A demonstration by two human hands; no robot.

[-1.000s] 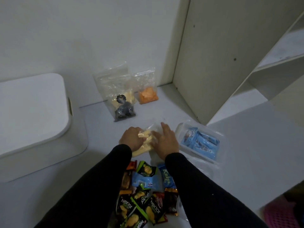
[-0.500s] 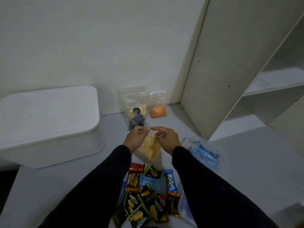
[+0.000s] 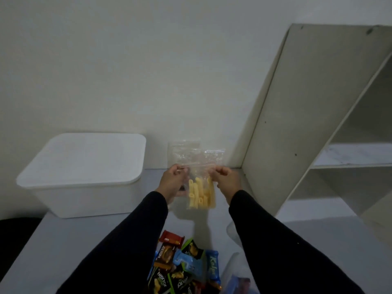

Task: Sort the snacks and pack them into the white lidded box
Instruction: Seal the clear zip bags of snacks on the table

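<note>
Clear bag [image 3: 201, 187] hangs pinched between both hands' fingers [image 3: 180, 169]

Both arms (in black sleeves) reach forward, raised to one level. The left hand [image 3: 172, 183] and right hand [image 3: 226, 180] face each other, knuckles outward, fingers curled, each pinching an upper corner of the clear bag [image 3: 201, 187] between thumb and fingers, wrists slightly bent

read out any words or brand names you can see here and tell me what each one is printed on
"Nextar": brown wrapper in the snack pile.
"Nextar": black and green packets at the pile's near edge.
"Kelpo", last letter unsure: blue wrapper.
Smaller print on the wrappers is too blurred to read; the white lidded box shows no text.
</note>
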